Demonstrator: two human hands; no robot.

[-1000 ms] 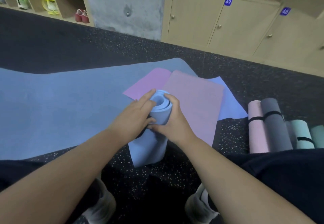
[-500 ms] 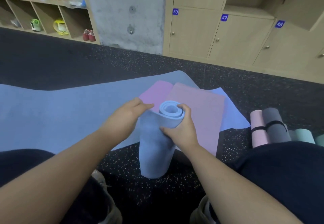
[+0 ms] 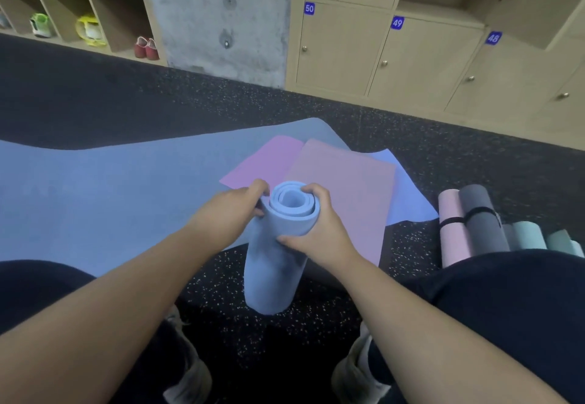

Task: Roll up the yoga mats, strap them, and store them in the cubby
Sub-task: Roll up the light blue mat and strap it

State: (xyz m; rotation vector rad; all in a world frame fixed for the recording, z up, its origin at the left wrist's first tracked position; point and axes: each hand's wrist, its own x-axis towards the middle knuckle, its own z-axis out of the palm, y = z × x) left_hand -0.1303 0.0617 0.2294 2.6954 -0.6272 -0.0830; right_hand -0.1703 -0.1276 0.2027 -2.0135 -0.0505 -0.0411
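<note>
i see the rolled blue mat standing on end on the speckled black floor between my knees, its spiral top end facing up at me. my left hand curls against the left side of the roll near the top, fingers bent onto the rim, with something dark showing just under the fingertips; i cannot tell if that is a strap. my right hand wraps the right side of the roll, fingers hooked over the top edge and thumb pressed across the front. both hands grip the same roll. behind it, a large blue mat lies flat across the floor to the left, with a pink mat and a mauve mat overlapping on top of it, and another blue mat sticking out to the right beneath the mauve one. at the right, near my right knee, a pink roll and a dark grey roll lie side by side, each bound by a black strap, with teal rolls just beside them. along the far wall stand wooden lockers numbered 50, 49 and 48, and at the far left open cubbies hold shoes.
</note>
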